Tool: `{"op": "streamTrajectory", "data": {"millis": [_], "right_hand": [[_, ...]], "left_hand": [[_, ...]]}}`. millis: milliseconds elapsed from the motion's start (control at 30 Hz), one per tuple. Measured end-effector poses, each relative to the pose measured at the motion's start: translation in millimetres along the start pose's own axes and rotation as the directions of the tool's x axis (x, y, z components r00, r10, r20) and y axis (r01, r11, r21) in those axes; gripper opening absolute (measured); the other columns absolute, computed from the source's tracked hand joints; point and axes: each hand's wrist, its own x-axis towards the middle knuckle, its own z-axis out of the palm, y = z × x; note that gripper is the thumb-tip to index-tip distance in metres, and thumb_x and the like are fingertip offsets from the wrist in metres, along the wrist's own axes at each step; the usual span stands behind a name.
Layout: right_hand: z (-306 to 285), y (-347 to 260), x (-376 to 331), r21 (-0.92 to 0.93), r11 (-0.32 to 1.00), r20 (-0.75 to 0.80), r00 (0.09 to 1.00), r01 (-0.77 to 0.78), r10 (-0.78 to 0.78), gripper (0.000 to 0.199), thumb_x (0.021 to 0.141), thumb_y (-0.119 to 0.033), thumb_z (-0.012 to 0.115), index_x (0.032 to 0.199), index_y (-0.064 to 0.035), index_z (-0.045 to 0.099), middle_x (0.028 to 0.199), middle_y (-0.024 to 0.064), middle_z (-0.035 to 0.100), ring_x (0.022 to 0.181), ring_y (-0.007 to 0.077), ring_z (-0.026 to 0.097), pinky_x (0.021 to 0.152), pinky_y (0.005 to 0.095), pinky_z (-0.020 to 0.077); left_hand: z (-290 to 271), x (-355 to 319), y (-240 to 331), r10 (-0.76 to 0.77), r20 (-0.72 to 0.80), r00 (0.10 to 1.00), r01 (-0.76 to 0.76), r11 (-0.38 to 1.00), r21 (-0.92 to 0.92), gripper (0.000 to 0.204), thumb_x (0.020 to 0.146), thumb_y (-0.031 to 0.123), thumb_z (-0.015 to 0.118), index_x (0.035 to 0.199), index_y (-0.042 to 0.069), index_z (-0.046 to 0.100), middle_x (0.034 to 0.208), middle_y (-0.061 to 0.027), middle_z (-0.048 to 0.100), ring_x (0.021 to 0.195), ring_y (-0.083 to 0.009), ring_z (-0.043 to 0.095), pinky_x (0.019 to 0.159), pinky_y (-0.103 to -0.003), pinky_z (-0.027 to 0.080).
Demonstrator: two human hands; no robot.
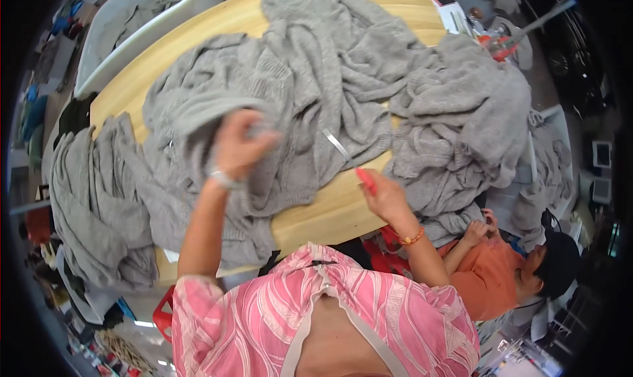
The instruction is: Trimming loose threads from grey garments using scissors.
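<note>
Grey knit garments [330,67] lie heaped across a yellow wood-topped table [316,209]. My left hand [239,146] is at a lifted fold of one grey knit garment [198,129], its fingers curled at the cloth; both are blurred by motion. Just right of that heap, above the table's near edge, my right hand [389,199] is closed round a small red-handled tool [365,181]. Its working end cannot be made out clearly. A thin pale strip [336,143] shows against the cloth beyond the red handle; I cannot tell whether it belongs to the tool.
More grey garments [468,106] pile up on the right, and others [105,205] hang over the left edge. A white bin [99,47] holds grey cloth at the far left. Close at my right sits a person in an orange top [484,275], hands at grey cloth.
</note>
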Motion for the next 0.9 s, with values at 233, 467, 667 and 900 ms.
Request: {"op": "streamTrajectory", "data": {"millis": [233,467,667,900], "right_hand": [[-17,4,-1,0.026,1.0,0.036,0.999,-0.018,0.017,0.03,0.084,-0.015,0.061,0.113,-0.0092,0.056,0.088,0.0209,0.063,0.082,0.0413,0.06,0.07,0.0458,0.0492],[-9,-8,6,-0.069,0.996,0.246,0.967,-0.056,0.071,0.028,0.085,-0.019,0.061,0.111,-0.0097,0.056,0.076,0.0204,0.063,0.071,0.0413,0.06,0.064,0.048,0.0477],[-12,-32,43,-0.124,0.992,0.237,0.97,-0.016,0.045,0.026,0.085,-0.021,0.061,0.107,-0.009,0.056,0.073,0.0198,0.062,0.07,0.0414,0.06,0.063,0.0497,0.0471],[1,-23,80,0.07,0.998,0.007,1.0,-0.009,0.009,0.028,0.082,-0.023,0.065,0.103,-0.0068,0.056,0.081,0.0187,0.062,0.078,0.0393,0.06,0.066,0.0463,0.0473]], "left_hand": [[76,-13,-40,0.155,0.157,0.975,-0.202,0.912,0.358,0.047,0.076,0.019,0.073,0.119,0.009,0.055,0.115,-0.0168,0.053,0.103,-0.034,0.051,0.087,-0.04,0.046],[83,26,-68,0.156,0.178,0.972,-0.229,0.803,0.55,0.054,0.082,0.033,0.065,0.133,0.023,0.048,0.125,-0.017,0.045,0.112,-0.0397,0.041,0.092,-0.054,0.037],[118,61,-109,0.164,0.278,0.946,-0.298,0.777,0.554,0.033,0.087,0.022,0.056,0.12,0.021,0.059,0.116,-0.0089,0.054,0.112,-0.0327,0.045,0.094,-0.055,0.035],[88,108,-83,0.446,0.26,0.856,-0.516,0.77,0.375,0.04,0.078,0.006,0.059,0.117,0.016,0.06,0.106,-0.01,0.056,0.103,-0.0293,0.053,0.087,-0.043,0.038]]}}
